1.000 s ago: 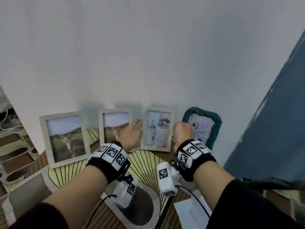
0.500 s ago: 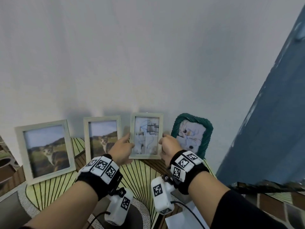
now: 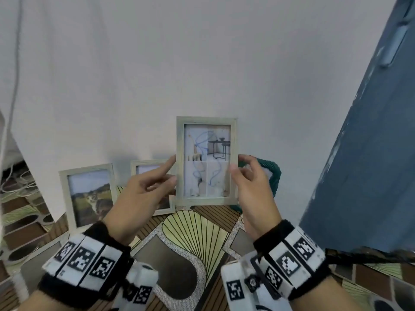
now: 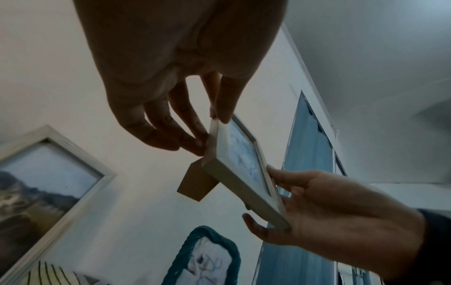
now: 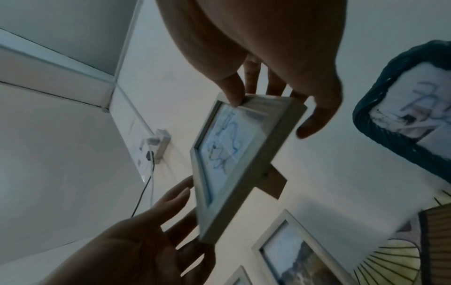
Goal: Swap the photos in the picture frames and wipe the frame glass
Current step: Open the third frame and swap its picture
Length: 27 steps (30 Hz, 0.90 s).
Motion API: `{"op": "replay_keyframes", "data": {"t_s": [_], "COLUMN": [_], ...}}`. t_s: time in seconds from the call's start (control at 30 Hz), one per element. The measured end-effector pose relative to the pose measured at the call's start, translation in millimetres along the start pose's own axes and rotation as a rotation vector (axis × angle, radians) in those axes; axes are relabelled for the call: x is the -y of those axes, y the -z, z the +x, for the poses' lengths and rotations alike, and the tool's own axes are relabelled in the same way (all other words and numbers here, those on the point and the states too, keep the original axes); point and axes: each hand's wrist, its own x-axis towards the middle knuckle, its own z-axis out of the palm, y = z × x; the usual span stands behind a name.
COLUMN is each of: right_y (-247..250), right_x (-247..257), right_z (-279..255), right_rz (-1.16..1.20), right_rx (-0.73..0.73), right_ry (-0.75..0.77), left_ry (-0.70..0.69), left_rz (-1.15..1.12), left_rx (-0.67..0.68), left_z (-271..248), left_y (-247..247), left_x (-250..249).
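Observation:
I hold a pale wooden picture frame [image 3: 206, 160] upright in the air, in front of the white wall. Its photo shows a table and chair, and blue scribbles mark the glass. My left hand [image 3: 171, 169] pinches its left edge, thumb on the front [image 4: 223, 113] and fingers behind. My right hand [image 3: 237, 164] pinches the right edge the same way [image 5: 234, 96]. A brown stand [image 4: 197, 183] sticks out from the back. A cat-photo frame [image 3: 89, 194] stands at the left. A second one [image 3: 146, 169] is partly hidden by my left hand. A teal woven frame [image 3: 275, 176] stands behind my right hand.
A patterned mat [image 3: 193, 230] covers the slatted table below my hands. A blue door [image 3: 370, 153] stands close on the right. Cables [image 3: 13, 182] lie at the far left, and a wall socket [image 5: 158, 144] with a cord sits higher up.
The scribbled frame stood on the table between the other frames; both hands have closed on its side edges and lifted it up in front of the wall.

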Motion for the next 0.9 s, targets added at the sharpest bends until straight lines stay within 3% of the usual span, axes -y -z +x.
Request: {"op": "replay_keyframes", "data": {"t_s": [0.2, 0.47, 0.6, 0.9], "right_y": [11, 18, 19, 18], "right_x": [3, -13, -28, -77], "right_z": [-62, -123, -144, -152], "right_rz": [0.287, 0.309, 0.302, 0.274], "right_rx": [0.229, 0.426, 0.453, 0.424], "right_ry": [-0.097, -0.276, -0.425, -0.699], "left_ry": [-0.059, 0.019, 0.109, 0.353], "left_rz": [-0.041, 0.021, 0.043, 0.171], "left_rx": [-0.060, -0.125, -0.146, -0.020], "left_z": [-71, -151, -184, -214], "left_y": [6, 16, 16, 25], "left_x": [-13, -10, -1, 42]}}
